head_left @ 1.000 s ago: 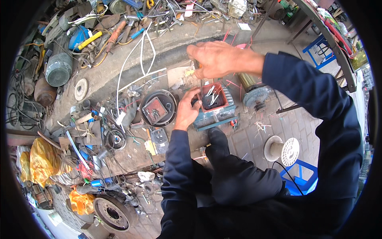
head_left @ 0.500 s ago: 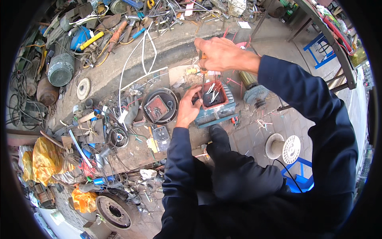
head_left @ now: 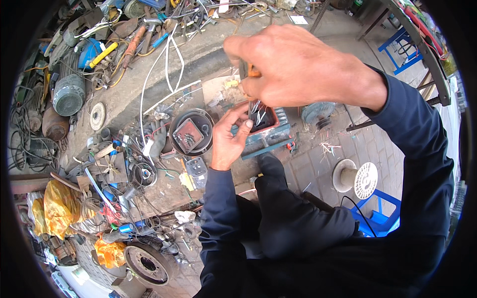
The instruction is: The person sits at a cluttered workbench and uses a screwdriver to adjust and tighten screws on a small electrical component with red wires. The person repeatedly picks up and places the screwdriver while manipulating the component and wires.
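My right hand [head_left: 298, 64] is wrapped round the orange handle of a screwdriver [head_left: 254, 72], held upright over a teal motor terminal box [head_left: 268, 141]. The box has a red-painted inside and stands open at the top. White wires [head_left: 258, 113] stick up in it, next to the screwdriver's shaft. At the box's left edge my left hand [head_left: 230, 136] has its thumb and fingers bent together near the shaft's lower end. What these fingertips grip is too small to make out. My right hand hides the far side of the box.
Left of the box lie a round black housing [head_left: 208, 130] with a red square part in it, and a grey cover [head_left: 197, 171]. A white spool [head_left: 345, 175] and a blue stool [head_left: 380, 213] stand at right. Motors [head_left: 69, 94] and tools crowd the far left.
My right hand has risen closer to the camera with the screwdriver and covers more of the box. My left hand stays at the box's left edge. The whole view has shifted slightly.
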Demonstrator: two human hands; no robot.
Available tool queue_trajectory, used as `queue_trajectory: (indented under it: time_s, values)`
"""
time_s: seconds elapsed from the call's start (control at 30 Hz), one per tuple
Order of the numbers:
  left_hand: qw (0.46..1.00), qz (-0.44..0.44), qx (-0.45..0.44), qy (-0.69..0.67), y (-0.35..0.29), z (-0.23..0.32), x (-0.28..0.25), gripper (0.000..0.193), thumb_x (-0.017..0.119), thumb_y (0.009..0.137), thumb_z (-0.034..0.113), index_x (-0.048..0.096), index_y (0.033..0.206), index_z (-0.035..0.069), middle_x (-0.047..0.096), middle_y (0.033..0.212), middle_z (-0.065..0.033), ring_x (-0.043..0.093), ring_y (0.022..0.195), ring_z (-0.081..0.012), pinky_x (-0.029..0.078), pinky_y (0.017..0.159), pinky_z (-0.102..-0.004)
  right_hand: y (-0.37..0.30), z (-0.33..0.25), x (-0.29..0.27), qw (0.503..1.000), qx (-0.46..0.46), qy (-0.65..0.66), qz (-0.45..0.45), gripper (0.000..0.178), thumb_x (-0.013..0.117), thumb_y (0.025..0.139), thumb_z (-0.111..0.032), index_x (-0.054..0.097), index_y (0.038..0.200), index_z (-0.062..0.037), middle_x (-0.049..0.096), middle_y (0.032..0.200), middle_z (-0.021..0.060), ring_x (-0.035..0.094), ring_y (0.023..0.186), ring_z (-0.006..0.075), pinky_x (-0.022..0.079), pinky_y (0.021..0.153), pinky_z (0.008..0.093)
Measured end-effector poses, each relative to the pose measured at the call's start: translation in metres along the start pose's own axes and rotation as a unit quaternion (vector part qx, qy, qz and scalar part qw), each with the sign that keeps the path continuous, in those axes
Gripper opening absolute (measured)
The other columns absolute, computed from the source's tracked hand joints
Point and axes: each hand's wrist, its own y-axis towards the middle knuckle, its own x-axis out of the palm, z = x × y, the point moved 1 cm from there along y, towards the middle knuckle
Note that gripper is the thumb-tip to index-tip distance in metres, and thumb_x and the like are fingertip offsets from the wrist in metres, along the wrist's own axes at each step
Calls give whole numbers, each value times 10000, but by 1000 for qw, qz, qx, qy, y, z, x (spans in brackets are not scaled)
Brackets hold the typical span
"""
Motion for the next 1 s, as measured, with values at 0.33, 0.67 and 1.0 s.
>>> queue_trajectory:
  time_s: [0.33,0.67,1.0]
  values:
    - [992,-50,-22,113,10,-7,6,194,760,953,96,762,1125,8,760,934,-140,691,782,-166,558,759,-327,15,12,44,994,23,41,-100,314,708,725,-155,696,973,38,727,856,275,732,840,462,577,736,544]
    - [992,-43,-46,107,11,-11,5,189,766,936,79,751,1106,-2,731,869,-124,673,745,-158,559,735,-334,13,19,63,996,-45,54,-51,256,678,782,-103,563,967,31,648,688,252,671,714,503,505,613,599]
    - [990,-45,-53,125,12,-13,3,167,777,920,69,758,1069,-3,743,866,-122,690,739,-168,561,725,-340,12,24,70,995,-60,56,-61,276,690,786,-104,575,1006,16,657,729,245,672,716,497,499,616,608]
